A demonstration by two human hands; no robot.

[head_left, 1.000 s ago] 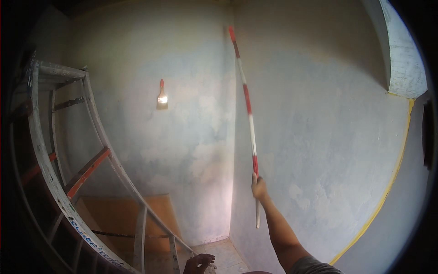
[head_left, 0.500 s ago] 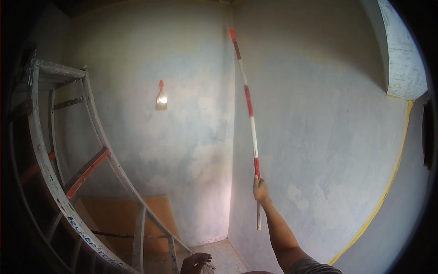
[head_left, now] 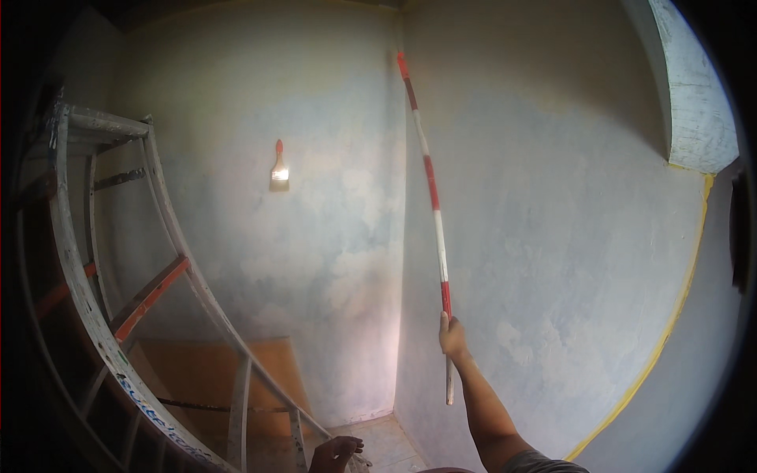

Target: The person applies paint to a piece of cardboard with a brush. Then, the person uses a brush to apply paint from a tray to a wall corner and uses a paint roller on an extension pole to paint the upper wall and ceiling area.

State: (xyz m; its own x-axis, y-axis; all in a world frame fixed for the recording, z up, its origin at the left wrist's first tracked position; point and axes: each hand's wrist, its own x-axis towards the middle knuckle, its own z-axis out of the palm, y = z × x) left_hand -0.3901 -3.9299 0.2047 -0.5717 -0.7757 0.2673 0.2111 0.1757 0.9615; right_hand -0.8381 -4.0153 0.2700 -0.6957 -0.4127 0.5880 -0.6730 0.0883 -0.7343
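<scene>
My right hand (head_left: 453,336) is wrapped round the lower part of a long red-and-white striped pole (head_left: 440,236). The pole rises, leaning slightly left, to the upper part of the wall corner. Its tip has a bright red piece (head_left: 402,65); what sits at its very end is too small to make out. Low at the bottom edge, my left hand (head_left: 337,452) has its fingers curled. A pale, crumpled-looking thing (head_left: 360,463) shows beside it, and I cannot see clearly whether the fingers hold it.
A paint-spattered stepladder (head_left: 169,209) with orange-red treads stands at the left. Behind its legs a brown board (head_left: 272,366) leans on the wall. A paintbrush (head_left: 279,167) with a red handle appears against the left wall. Yellow tape (head_left: 670,323) edges the right wall; pale floor tiles (head_left: 386,441) show below.
My right hand and the striped pole have dropped slightly, so the red tip sits a little lower along the corner. My left hand has hardly moved.
</scene>
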